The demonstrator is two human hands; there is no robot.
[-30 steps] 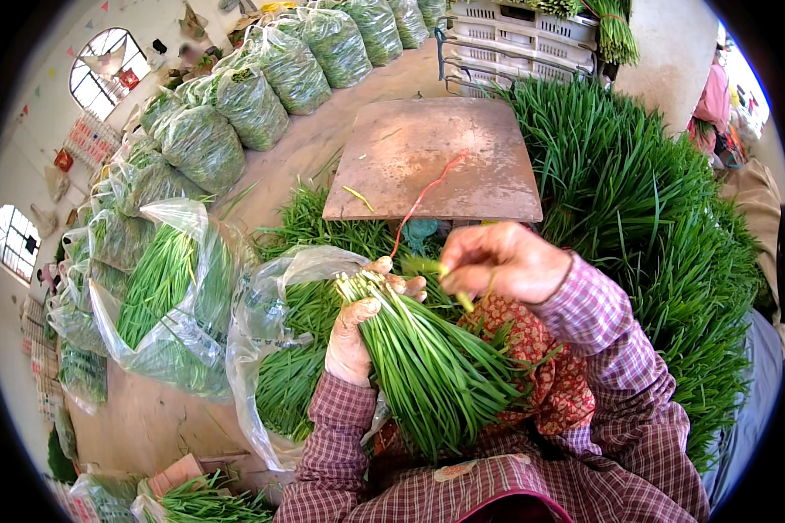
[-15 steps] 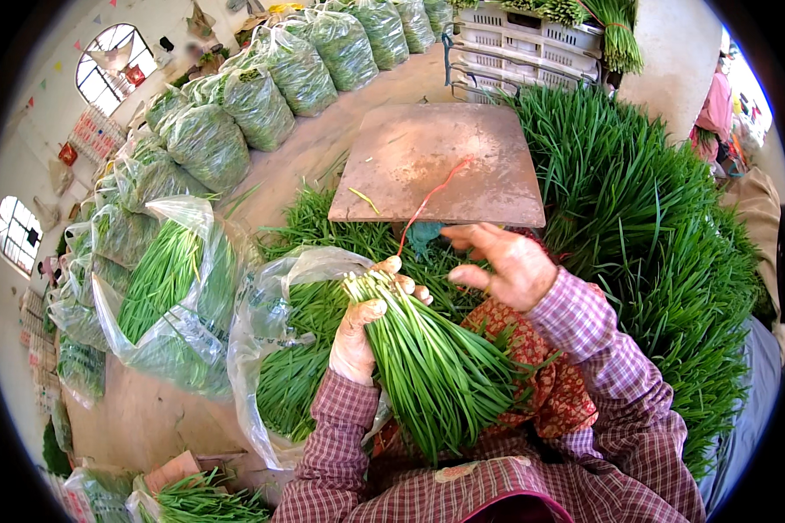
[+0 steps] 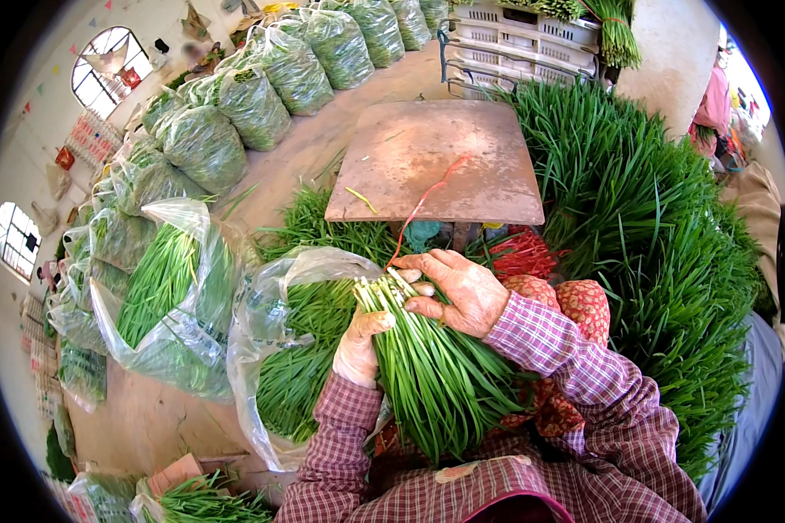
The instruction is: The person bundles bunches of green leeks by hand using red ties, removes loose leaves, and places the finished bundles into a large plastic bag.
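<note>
A thick bunch of garlic chives lies in my left hand, which is closed round it near the pale cut ends, thumb on top. My right hand reaches over those same ends from the right, its thumb on the stems and its fingers curled by the left fingertips. A thin red tie runs from the low brown table down to the fingers at the bunch; exactly which fingertips touch it is hidden. The leaves hang toward my lap.
An open plastic bag of chives sits left of my hands, another opened bag beyond it. Filled bags line the far left. Red ties lie below the table. Loose chives are heaped at right; white crates stand behind.
My right hand has come down and left from above the bunch onto the cut ends, its fingers closing in. The left hand still holds the bunch, and the red tie has shifted slightly.
</note>
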